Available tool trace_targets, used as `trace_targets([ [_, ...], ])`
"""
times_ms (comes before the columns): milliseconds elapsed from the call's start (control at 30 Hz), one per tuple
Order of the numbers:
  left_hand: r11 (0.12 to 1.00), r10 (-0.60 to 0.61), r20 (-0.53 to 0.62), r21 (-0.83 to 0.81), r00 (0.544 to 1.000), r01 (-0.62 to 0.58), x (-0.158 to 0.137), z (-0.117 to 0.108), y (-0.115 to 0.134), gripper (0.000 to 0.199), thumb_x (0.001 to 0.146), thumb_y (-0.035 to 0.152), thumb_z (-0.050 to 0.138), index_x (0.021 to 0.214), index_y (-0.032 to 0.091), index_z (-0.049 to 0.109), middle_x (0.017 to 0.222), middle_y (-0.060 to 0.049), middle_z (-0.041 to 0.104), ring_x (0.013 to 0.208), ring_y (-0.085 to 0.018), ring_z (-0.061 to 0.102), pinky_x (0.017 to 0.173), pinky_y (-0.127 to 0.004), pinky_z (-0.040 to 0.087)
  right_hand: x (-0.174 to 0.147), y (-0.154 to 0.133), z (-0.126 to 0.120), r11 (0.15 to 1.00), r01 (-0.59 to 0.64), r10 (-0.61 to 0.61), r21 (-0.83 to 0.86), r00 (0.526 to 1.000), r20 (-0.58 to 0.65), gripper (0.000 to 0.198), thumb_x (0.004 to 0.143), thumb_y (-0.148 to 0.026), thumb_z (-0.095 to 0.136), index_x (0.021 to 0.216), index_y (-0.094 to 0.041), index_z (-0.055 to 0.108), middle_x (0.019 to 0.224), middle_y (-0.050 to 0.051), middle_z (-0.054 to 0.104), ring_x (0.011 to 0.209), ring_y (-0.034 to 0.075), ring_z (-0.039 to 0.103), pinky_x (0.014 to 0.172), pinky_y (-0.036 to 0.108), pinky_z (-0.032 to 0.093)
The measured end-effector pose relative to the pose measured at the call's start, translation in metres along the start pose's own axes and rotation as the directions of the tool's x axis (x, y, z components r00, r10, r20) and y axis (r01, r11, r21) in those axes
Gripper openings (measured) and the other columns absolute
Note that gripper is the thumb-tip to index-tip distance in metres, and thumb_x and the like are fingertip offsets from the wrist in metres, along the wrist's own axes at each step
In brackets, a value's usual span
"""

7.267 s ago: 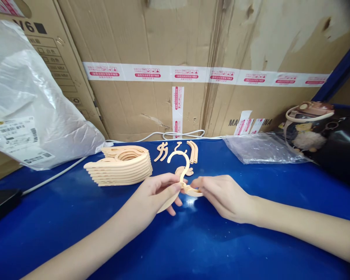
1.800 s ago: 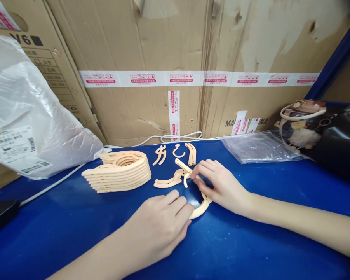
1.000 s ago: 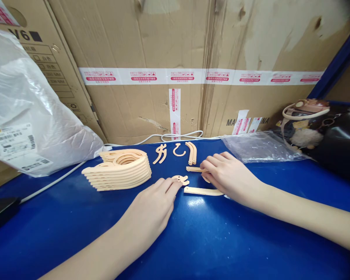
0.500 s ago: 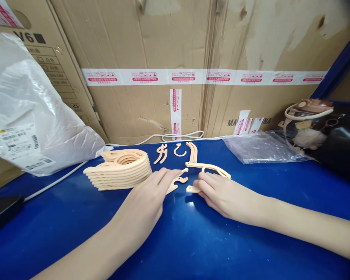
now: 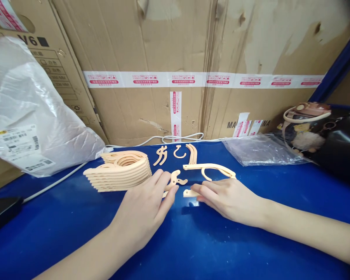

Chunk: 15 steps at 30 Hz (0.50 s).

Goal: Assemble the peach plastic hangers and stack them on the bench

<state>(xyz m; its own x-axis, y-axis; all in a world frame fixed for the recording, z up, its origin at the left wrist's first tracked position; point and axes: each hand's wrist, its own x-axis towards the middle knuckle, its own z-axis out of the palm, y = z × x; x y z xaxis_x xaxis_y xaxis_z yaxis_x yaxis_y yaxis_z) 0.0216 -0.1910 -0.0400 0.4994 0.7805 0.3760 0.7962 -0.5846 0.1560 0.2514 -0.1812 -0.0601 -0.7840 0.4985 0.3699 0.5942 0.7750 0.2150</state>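
Observation:
My left hand [image 5: 147, 202] pinches a cream plastic hanger piece [image 5: 175, 178] with a curved, notched end, a hole showing near it; the fingers cover the rest. My right hand [image 5: 224, 198] is closed on a cream hanger arm [image 5: 187, 193], its holed end sticking out to the left toward my left hand. The two held pieces are apart. Just behind my right hand lies a partly assembled folding hanger [image 5: 212, 167] with its hook pointing down toward me. A stack of folded cream hangers [image 5: 119, 175] stands beside my left hand.
Behind the hands lie loose hooks [image 5: 161, 155], a single hook [image 5: 179, 152] and several hanger arms [image 5: 192, 154]. A white plastic bag [image 5: 37, 116] leans at left, near a black object [image 5: 2, 212]. Clear plastic [image 5: 250, 149] and a bottle [image 5: 305, 124] are at right. Cardboard [image 5: 151, 46] stands behind.
The piece in my left hand has turned, so its notched end now points up and its hole shows. My right hand has shifted slightly, still holding the arm.

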Motion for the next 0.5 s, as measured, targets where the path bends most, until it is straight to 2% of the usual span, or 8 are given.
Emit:
trace_targets([
  [200,0.998,0.035,0.035,-0.046,0.999,-0.033,-0.0015,0.0017,0.0000,0.029,0.097,0.029,0.026,0.078,0.020,0.047,0.076,-0.001,0.054,0.071,-0.018,0.055,0.057,-0.028,0.035,0.0000,-0.0028,-0.0032,0.999,-0.013,0.015,0.049,0.999,-0.030,0.033,0.101,-0.027,0.029,0.107,-0.012,0.058,0.079,0.006,0.066,0.067,0.015,0.064,0.060,0.027,0.045],
  [367,0.989,0.027,0.081,-0.145,0.996,-0.015,-0.0034,0.0025,0.0009,0.025,0.096,0.027,0.028,0.082,0.021,0.047,0.072,0.001,0.057,0.061,-0.015,0.055,0.054,-0.026,0.032,0.0007,-0.0036,-0.0033,1.000,-0.015,0.013,0.015,0.997,0.075,0.035,0.102,-0.031,0.028,0.108,-0.017,0.060,0.073,0.002,0.063,0.055,0.014,0.058,0.054,0.028,0.040],
  [500,0.987,0.048,0.106,-0.160,0.993,-0.030,-0.0036,0.0032,0.0015,0.024,0.095,0.027,0.029,0.080,0.021,0.047,0.070,0.002,0.058,0.058,-0.015,0.055,0.053,-0.026,0.032,0.0017,0.0010,-0.0024,0.995,-0.026,0.011,0.099,0.989,0.148,0.035,0.102,-0.032,0.029,0.110,-0.017,0.059,0.079,0.003,0.065,0.058,0.013,0.059,0.055,0.026,0.039],
])
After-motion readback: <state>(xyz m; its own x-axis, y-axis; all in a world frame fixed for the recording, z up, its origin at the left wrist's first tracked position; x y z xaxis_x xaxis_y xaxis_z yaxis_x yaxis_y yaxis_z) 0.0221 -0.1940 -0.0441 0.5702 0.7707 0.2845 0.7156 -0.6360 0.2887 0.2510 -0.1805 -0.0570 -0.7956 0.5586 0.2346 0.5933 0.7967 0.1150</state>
